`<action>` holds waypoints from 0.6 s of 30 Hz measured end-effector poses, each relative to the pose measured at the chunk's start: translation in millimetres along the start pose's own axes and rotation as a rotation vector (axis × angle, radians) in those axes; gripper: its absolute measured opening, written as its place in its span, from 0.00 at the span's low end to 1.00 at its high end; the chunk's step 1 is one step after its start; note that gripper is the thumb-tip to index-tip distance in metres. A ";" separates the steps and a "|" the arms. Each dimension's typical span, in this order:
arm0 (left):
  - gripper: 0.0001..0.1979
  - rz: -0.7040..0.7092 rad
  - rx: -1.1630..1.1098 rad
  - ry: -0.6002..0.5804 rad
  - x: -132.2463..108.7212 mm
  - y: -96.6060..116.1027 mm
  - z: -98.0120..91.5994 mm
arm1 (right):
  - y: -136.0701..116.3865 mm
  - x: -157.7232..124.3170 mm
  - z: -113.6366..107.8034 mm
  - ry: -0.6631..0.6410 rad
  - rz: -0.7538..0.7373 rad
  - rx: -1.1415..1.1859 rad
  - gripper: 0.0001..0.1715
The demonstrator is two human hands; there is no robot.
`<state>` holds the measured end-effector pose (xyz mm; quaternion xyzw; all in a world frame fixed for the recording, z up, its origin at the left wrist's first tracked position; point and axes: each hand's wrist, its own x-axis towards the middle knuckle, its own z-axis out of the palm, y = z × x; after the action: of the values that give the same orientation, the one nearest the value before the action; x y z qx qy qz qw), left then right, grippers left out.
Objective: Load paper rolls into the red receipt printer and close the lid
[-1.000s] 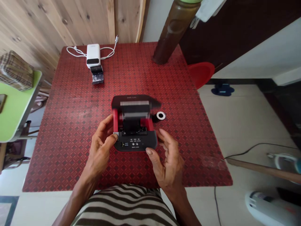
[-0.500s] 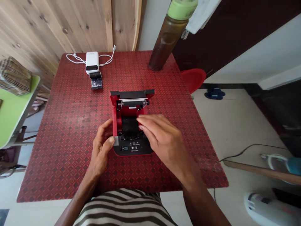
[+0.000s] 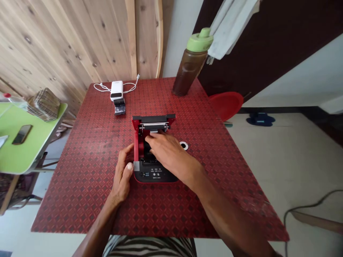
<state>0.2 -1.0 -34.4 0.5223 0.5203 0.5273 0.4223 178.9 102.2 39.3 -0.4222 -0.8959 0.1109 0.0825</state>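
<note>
A small red and black label printer (image 3: 157,175) stands on the table with its lid (image 3: 154,118) raised. My left hand (image 3: 123,175) is curved against its left side, the thumb by the front left corner next to a grey patch. Across the printer's right side reaches my right hand (image 3: 168,150), fingers together and pointing down into the inner compartment. The fingertips are partly hidden, and what they hold cannot be made out. Dark material (image 3: 148,153) shows inside, beneath those fingers. A white ring with a dark centre (image 3: 184,145) is just right of the printer, beside my right hand.
The red patterned table (image 3: 88,185) carries a white power bank (image 3: 117,90) with cable, a crumpled black strip (image 3: 119,109) and a tall brown bottle (image 3: 184,71). A green table (image 3: 34,150) with a phone (image 3: 21,134) stands left; a red stool (image 3: 227,103) is right.
My right hand has moved left and deeper into the printer's compartment. The white ring at the printer's right now shows. My left hand stays at the side; the camera view has shifted.
</note>
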 end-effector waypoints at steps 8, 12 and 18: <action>0.35 0.063 0.076 0.001 0.6 0.5 3.4 | -0.6 6.8 -4.3 0.016 -0.022 -0.037 0.17; 0.35 0.056 0.077 -0.003 -0.4 -1.6 2.7 | -4.8 1.2 -11.9 0.051 -0.028 -0.062 0.17; 0.34 0.036 0.074 -0.018 -0.3 0.4 0.9 | -13.5 -20.1 -15.3 0.132 -0.010 -0.061 0.12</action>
<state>1.1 -1.2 -34.1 0.5517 0.5260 0.5105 0.3978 185.3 80.3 56.5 -0.4263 -0.8936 0.0549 0.1290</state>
